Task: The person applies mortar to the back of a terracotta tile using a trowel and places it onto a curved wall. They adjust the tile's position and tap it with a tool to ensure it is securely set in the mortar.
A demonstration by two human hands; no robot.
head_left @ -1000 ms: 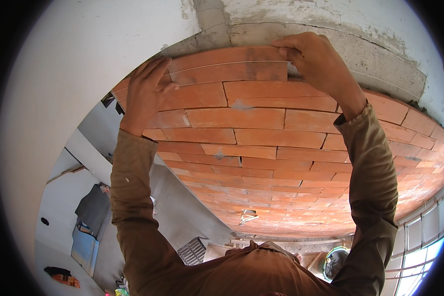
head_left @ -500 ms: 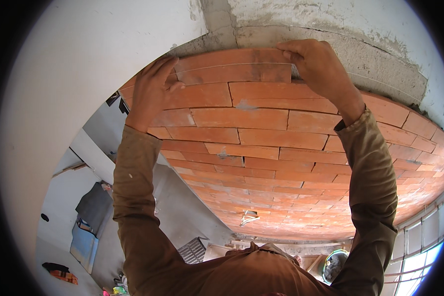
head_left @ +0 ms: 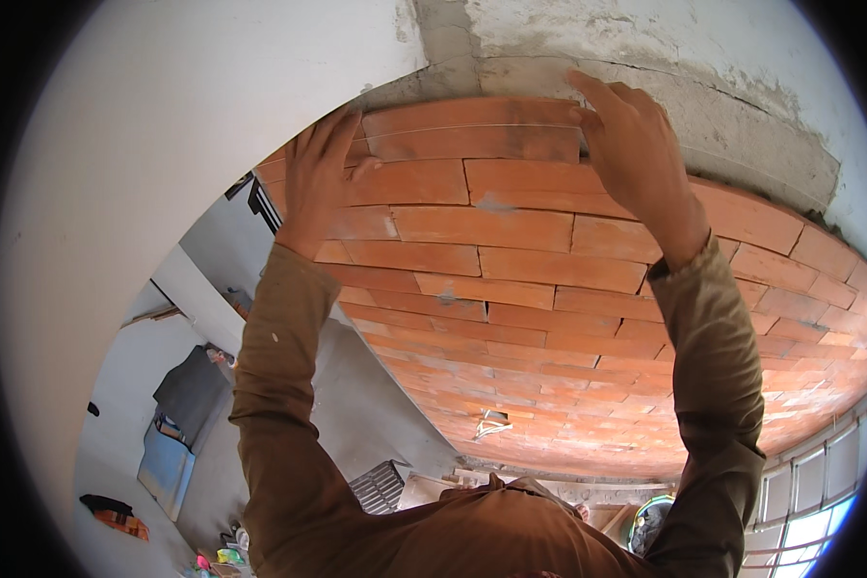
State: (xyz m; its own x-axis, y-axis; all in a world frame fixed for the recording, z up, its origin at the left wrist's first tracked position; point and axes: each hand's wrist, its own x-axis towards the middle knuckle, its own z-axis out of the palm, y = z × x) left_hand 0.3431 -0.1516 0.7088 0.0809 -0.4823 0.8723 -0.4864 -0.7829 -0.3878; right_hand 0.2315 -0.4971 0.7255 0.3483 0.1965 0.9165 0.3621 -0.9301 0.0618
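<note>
A long orange brick (head_left: 472,144) lies in the top course of the brick wall (head_left: 525,229), just under the rough grey concrete. A thin pale string (head_left: 433,129) runs across its face. At its left end, my left hand (head_left: 320,178) rests on the brickwork with fingers stretched upward and thumb out to the side. My right hand (head_left: 638,154) is at the brick's right end, index finger raised and thumb close to the corner; whether the thumb touches the brick I cannot tell. Neither hand is wrapped round anything.
A smooth white wall (head_left: 154,125) curves along the left. The grey concrete band (head_left: 722,144) sits above the right part of the course. Below are a grey floor (head_left: 356,385), a metal grate (head_left: 380,486) and a round bucket (head_left: 653,525). A barred window (head_left: 814,520) stands at lower right.
The right hand's index finger has lifted off the brick's top corner and its fingers have spread. My left hand stays on the wall; the view has shifted slightly.
</note>
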